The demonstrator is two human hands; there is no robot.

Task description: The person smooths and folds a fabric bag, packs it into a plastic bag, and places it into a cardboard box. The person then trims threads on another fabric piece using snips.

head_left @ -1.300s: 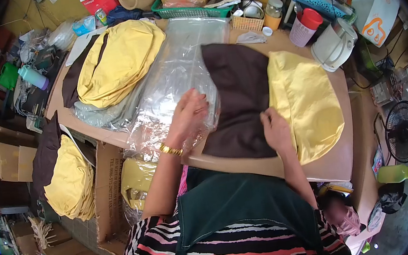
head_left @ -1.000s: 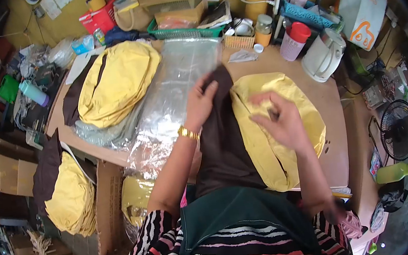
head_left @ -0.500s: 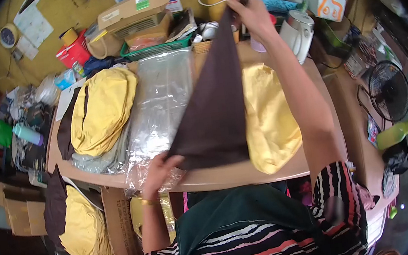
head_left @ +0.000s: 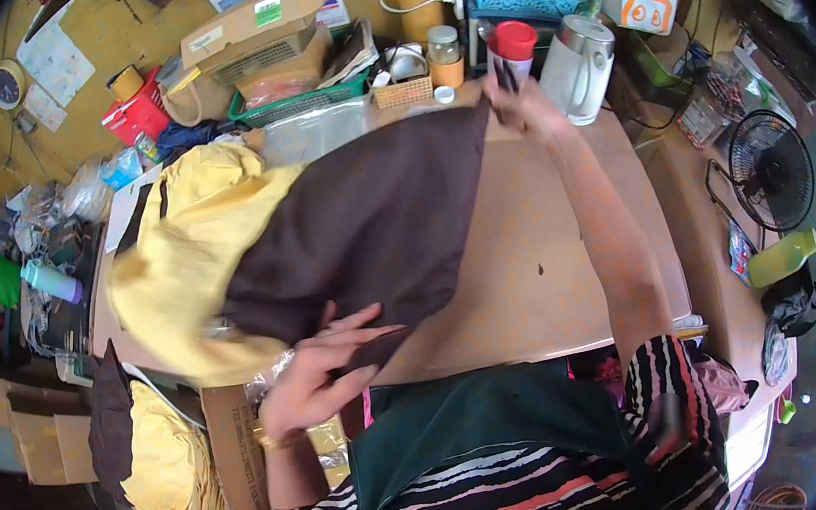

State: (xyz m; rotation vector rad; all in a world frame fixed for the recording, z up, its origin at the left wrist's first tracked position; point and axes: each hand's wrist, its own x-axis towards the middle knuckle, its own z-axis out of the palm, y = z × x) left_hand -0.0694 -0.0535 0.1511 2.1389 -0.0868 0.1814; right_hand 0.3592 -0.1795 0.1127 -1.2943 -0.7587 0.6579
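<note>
A large cloth piece, dark brown (head_left: pixel 364 220) on its right part and yellow (head_left: pixel 180 281) on its left part, is spread in the air over the table; its yellow end is blurred. My right hand (head_left: pixel 524 109) pinches its upper right corner, with a small dark object also at the fingers. At the lower edge, my left hand (head_left: pixel 326 370) has its fingers spread against the brown cloth, thumb apart. Behind the cloth lie a yellow and brown pile (head_left: pixel 207 172) and clear plastic sheets (head_left: pixel 314 133), both partly covered.
The brown table (head_left: pixel 547 239) has a kettle (head_left: pixel 580 69), a red-lidded cup (head_left: pixel 513 42), a jar (head_left: pixel 445 54) and a green basket (head_left: pixel 300 104) along its back. More yellow and brown cloth (head_left: pixel 164 454) hangs at the lower left. A fan (head_left: pixel 771 170) stands at the right.
The cloth's yellow part has swung from the right of the brown part to its left, over the pile and plastic. My right hand has come down slightly; my left fingers have spread.
</note>
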